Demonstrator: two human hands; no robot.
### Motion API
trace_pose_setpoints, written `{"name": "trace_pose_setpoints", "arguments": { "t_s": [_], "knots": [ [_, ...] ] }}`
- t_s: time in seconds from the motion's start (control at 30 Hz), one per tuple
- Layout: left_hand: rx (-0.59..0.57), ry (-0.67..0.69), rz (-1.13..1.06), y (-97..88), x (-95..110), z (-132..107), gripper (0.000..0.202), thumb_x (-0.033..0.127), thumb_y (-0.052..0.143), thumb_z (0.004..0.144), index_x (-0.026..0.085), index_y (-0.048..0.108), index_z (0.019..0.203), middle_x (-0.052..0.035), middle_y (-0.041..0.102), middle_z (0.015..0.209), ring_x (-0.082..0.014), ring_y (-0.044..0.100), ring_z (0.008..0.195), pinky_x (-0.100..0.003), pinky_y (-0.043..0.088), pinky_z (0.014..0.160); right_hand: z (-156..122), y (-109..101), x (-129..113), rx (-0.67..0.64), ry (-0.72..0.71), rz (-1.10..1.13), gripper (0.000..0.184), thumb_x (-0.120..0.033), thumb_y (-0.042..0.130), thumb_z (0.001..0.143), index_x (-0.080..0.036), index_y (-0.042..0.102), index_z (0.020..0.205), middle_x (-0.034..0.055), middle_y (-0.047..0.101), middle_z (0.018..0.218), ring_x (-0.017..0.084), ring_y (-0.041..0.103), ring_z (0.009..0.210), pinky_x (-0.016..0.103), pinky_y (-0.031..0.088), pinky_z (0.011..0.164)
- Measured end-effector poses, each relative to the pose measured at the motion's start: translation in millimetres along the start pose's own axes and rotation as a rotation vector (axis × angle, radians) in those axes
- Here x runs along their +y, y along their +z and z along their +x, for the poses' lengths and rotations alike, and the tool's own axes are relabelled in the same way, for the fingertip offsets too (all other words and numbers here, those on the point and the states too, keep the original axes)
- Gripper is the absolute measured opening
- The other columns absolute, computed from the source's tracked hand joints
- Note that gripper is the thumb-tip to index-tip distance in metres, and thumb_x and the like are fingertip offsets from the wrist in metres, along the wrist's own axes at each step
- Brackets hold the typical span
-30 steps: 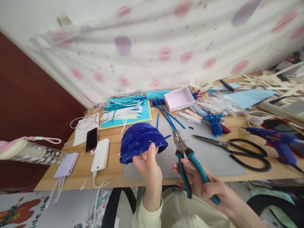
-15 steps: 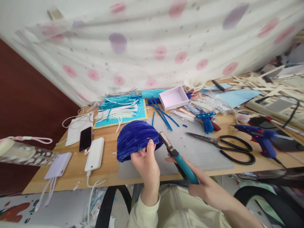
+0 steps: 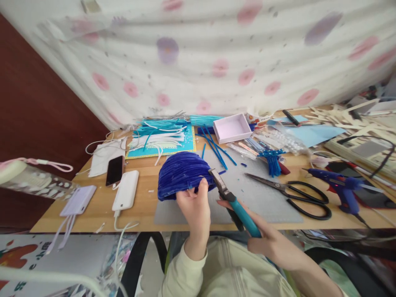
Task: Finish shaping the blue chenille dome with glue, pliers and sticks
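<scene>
My left hand (image 3: pixel 194 207) grips the near rim of a dark blue dome (image 3: pixel 182 174) made of coiled pipe cleaners, holding it over the grey mat (image 3: pixel 266 202). My right hand (image 3: pixel 269 243) is closed round the teal handles of a pair of pliers (image 3: pixel 230 201). The plier jaws touch the dome's right edge, just beside my left thumb. A short blue stem end sticks out next to the jaws.
Black scissors (image 3: pixel 293 194) and a blue glue gun (image 3: pixel 338 187) lie to the right on the wooden table (image 3: pixel 93 212). Loose blue stems (image 3: pixel 215 148), a pink box (image 3: pixel 232 128), a phone (image 3: pixel 114 170) and a white power bank (image 3: pixel 126 190) lie behind and left.
The pliers swung from upright and apart to tilted left, jaws reaching the dome's right rim. My left hand kept hold of the dome.
</scene>
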State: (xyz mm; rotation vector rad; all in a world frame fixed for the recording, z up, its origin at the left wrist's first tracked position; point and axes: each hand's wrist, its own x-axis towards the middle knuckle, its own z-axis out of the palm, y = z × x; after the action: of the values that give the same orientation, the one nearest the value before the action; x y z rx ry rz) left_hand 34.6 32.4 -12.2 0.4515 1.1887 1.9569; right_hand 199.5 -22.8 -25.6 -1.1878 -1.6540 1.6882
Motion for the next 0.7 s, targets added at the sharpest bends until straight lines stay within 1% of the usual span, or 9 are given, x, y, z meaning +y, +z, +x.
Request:
{"name": "trace_pose_setpoints", "arguments": {
  "t_s": [0.13, 0.27, 0.37, 0.43, 0.5, 0.63, 0.7],
  "knots": [
    [-0.028, 0.004, -0.012, -1.0, -5, -4, 0.035, 0.022, 0.082, 0.058, 0.020, 0.062, 0.088, -0.0010, 0.075, 0.078, -0.0231, 0.076, 0.078, -0.038, 0.062, 0.077, 5, -1, -5, 0.009, -0.056, 0.010, 0.093, -0.013, 0.053, 0.061, -0.030, 0.049, 0.152, -0.0029, 0.034, 0.166, 0.030, 0.018, 0.158, 0.052, 0.006, 0.127],
    [-0.031, 0.007, -0.005, 0.5, -4, -7, 0.033, 0.022, 0.082, 0.059, 0.019, 0.063, 0.086, -0.0024, 0.076, 0.079, -0.0241, 0.077, 0.080, -0.036, 0.062, 0.075, 6, -5, -8, 0.024, -0.044, -0.042, 0.089, -0.013, 0.055, 0.063, -0.030, 0.052, 0.150, -0.0023, 0.033, 0.167, 0.030, 0.014, 0.159, 0.053, 0.004, 0.127],
    [-0.055, 0.021, 0.012, 2.8, -1, -9, 0.027, 0.022, 0.080, 0.061, 0.018, 0.064, 0.082, -0.0044, 0.077, 0.078, -0.0232, 0.076, 0.077, -0.034, 0.062, 0.072, 3, -8, -8, 0.032, -0.036, -0.066, 0.087, -0.014, 0.055, 0.063, -0.029, 0.054, 0.149, -0.0007, 0.035, 0.166, 0.033, 0.018, 0.158, 0.056, 0.007, 0.127],
    [-0.073, 0.054, 0.019, 4.5, 1, -10, 0.023, 0.021, 0.078, 0.063, 0.018, 0.065, 0.082, -0.0050, 0.078, 0.078, -0.0214, 0.076, 0.074, -0.033, 0.061, 0.072, 1, -9, -9, 0.041, -0.026, -0.075, 0.086, -0.014, 0.054, 0.064, -0.028, 0.054, 0.149, 0.0003, 0.038, 0.165, 0.034, 0.021, 0.157, 0.059, 0.009, 0.126],
    [-0.071, 0.090, 0.014, 5.9, 3, -11, 0.022, 0.020, 0.077, 0.064, 0.018, 0.066, 0.082, -0.0048, 0.078, 0.079, -0.0203, 0.075, 0.074, -0.032, 0.061, 0.074, 0, -8, -9, 0.053, -0.016, -0.099, 0.085, -0.014, 0.054, 0.065, -0.028, 0.054, 0.148, 0.0007, 0.038, 0.165, 0.034, 0.021, 0.157, 0.060, 0.008, 0.126],
    [-0.067, 0.101, 0.004, 6.9, 4, -12, 0.018, 0.019, 0.076, 0.065, 0.019, 0.066, 0.080, -0.0038, 0.077, 0.078, -0.0195, 0.075, 0.074, -0.032, 0.060, 0.076, 0, -4, -12, 0.072, -0.040, -0.150, 0.082, -0.013, 0.053, 0.066, -0.030, 0.057, 0.146, -0.0010, 0.034, 0.167, 0.032, 0.016, 0.158, 0.057, 0.006, 0.126],
    [-0.070, 0.095, -0.006, 6.9, 5, -12, 0.016, 0.019, 0.075, 0.065, 0.019, 0.066, 0.079, -0.0032, 0.077, 0.076, -0.0189, 0.074, 0.073, -0.031, 0.060, 0.075, 1, -2, -14, 0.086, -0.076, -0.166, 0.081, -0.011, 0.053, 0.066, -0.030, 0.057, 0.145, -0.0013, 0.034, 0.167, 0.032, 0.018, 0.158, 0.056, 0.008, 0.127]
  ]
}}
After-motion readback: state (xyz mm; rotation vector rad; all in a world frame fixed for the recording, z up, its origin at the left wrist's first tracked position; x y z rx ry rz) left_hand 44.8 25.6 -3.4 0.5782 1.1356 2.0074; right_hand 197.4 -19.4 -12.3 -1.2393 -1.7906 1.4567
